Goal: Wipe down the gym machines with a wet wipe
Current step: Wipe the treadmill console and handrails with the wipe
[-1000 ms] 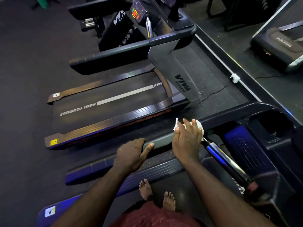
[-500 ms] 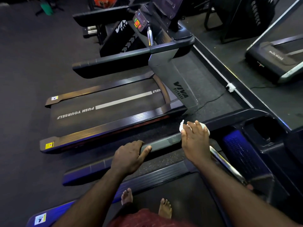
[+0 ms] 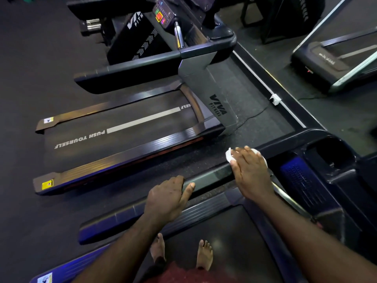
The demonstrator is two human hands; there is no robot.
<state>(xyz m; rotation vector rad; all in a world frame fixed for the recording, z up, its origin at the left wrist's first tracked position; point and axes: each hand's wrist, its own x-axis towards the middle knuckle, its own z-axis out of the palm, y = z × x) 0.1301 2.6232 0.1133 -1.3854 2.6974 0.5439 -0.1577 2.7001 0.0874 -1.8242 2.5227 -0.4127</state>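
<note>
I stand barefoot on a treadmill whose left handrail (image 3: 208,176) runs across the lower middle of the view. My right hand (image 3: 252,172) lies flat over a white wet wipe (image 3: 228,156) and presses it onto the rail near the console end. Only the wipe's edges show around my fingers. My left hand (image 3: 166,199) grips the same rail further back, fingers over the top and thumb stretched along it.
The console tray with a cup holder (image 3: 330,158) sits to the right of my right hand. A second treadmill (image 3: 126,127) marked "PUSH YOURSELF" stands parallel on the left. A mirror wall (image 3: 336,58) and a cable (image 3: 257,115) lie beyond.
My right hand has slid the wipe along the rail toward the console. The left hand keeps its grip on the rail. The camera has shifted slightly.
</note>
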